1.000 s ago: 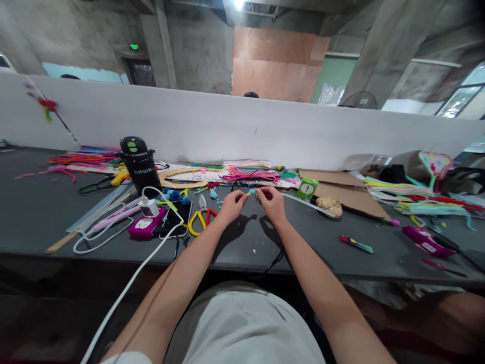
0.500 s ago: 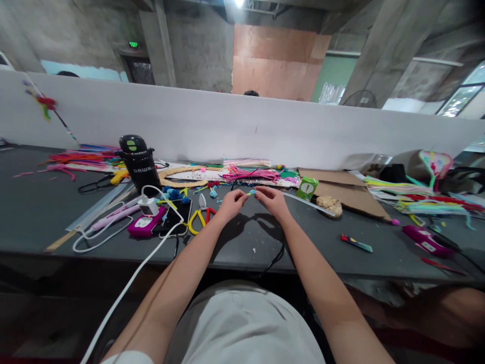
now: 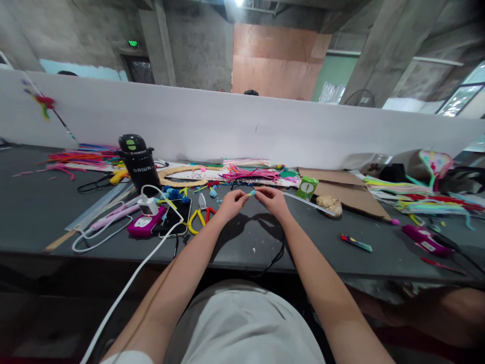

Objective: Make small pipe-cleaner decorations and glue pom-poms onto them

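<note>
Between my hands, over the middle of the grey table, is a small light-blue and yellow piece [image 3: 252,193]. My left hand [image 3: 234,203] pinches its yellowish left end. The fingertips of my right hand [image 3: 271,200] close on the blue end. Pliers [image 3: 200,215] with yellow and red handles lie just left of my left hand. Behind my hands is a bundle of pink pipe cleaners [image 3: 252,174]. Small blue and yellow fuzzy bits [image 3: 178,194] lie to the left.
On the left stand a black bottle [image 3: 140,164], a magenta device [image 3: 147,222] with a white charger and cable, and a phone [image 3: 176,217]. To the right are a green box [image 3: 307,187], cardboard [image 3: 348,194] and a utility knife [image 3: 356,242]. Another person's arm shows lower right.
Almost nothing differs. The small blue piece between my fingertips has turned or shifted very slightly; both hands keep their places.
</note>
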Demonstrator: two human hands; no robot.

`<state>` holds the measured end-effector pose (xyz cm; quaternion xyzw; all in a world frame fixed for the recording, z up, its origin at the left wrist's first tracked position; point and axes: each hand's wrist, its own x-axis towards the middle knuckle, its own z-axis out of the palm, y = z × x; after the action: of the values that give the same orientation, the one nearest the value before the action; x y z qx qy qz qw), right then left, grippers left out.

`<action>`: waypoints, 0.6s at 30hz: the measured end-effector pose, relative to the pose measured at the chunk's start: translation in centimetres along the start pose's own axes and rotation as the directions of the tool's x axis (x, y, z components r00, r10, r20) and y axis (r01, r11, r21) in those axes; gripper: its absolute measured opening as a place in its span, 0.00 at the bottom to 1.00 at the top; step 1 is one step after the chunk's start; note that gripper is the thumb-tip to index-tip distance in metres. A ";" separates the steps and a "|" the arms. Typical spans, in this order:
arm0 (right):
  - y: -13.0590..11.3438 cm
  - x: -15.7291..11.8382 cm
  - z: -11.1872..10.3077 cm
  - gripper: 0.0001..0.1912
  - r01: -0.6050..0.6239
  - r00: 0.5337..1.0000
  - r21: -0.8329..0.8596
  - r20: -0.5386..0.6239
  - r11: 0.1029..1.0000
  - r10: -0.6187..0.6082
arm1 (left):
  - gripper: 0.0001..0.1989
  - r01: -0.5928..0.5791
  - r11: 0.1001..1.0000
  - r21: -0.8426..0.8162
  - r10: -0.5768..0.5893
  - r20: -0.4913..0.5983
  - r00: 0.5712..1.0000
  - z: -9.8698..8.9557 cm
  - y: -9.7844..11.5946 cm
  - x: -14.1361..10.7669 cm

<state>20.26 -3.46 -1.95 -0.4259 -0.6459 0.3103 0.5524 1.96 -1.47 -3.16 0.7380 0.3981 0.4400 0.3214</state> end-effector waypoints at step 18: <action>0.0 -0.5 0.2 0.15 0.089 0.993 -0.224 -0.052 0.971 -0.103 | 0.19 -0.031 0.997 0.067 0.033 -0.023 0.999 0.0 0.4 -0.2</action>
<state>20.11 -3.87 -2.16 -0.4626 -0.6785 0.1960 0.5360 2.06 -1.84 -2.90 0.7492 0.4044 0.4406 0.2846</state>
